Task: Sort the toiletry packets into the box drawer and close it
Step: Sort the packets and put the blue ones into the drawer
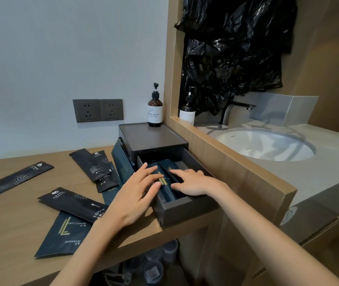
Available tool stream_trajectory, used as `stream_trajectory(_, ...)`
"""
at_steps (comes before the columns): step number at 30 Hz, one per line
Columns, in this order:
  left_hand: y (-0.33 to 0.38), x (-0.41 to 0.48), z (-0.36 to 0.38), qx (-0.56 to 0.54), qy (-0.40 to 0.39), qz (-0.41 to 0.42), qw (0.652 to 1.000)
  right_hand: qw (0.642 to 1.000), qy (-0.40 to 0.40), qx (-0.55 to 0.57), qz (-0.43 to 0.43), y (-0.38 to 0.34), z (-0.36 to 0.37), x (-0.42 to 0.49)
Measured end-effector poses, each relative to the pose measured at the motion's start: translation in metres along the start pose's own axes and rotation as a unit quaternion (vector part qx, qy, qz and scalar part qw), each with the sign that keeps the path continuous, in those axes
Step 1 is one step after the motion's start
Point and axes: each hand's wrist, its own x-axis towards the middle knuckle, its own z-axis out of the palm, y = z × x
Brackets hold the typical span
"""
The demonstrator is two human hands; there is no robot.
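On the wooden worktop the dark box has its drawer pulled out. Packets lie lengthwise inside, long axis running front to back. Left hand and right hand rest spread fingers flat on them, grasping nothing.

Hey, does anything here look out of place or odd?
Yes: a crumpled black plastic bag hangs over the mirror above the sink, and one dark packet is wedged upright against the box's left side.

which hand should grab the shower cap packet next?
Probably left. The left hand sits on the drawer's counter side, nearer the shower cap packet. The right hand would have to cross over it.
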Motion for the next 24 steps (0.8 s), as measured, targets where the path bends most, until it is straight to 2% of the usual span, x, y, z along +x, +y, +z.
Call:
stream_trajectory(4,-0.003,-0.003,-0.003,-0.013,-0.011,-0.033,0.999,0.995,-0.005,0.082,-0.052,0.001,-0.009,0.004)
stream_trajectory(9,0.001,-0.004,-0.007,-0.033,-0.057,-0.098,0.993,0.988,0.005,0.139,-0.063,0.008,-0.006,0.015)
stream_trajectory(14,-0.001,-0.005,-0.007,-0.073,-0.059,-0.099,0.991,0.993,0.037,0.08,-0.084,0.01,0.0,0.02)
stream_trajectory(20,0.001,-0.005,-0.011,-0.066,-0.076,-0.105,0.989,0.995,0.021,0.031,-0.09,0.012,0.004,0.021)
stream_trajectory(24,0.007,-0.005,-0.013,-0.065,-0.083,-0.109,0.988,0.993,0.03,0.047,-0.103,0.008,0.006,0.023)
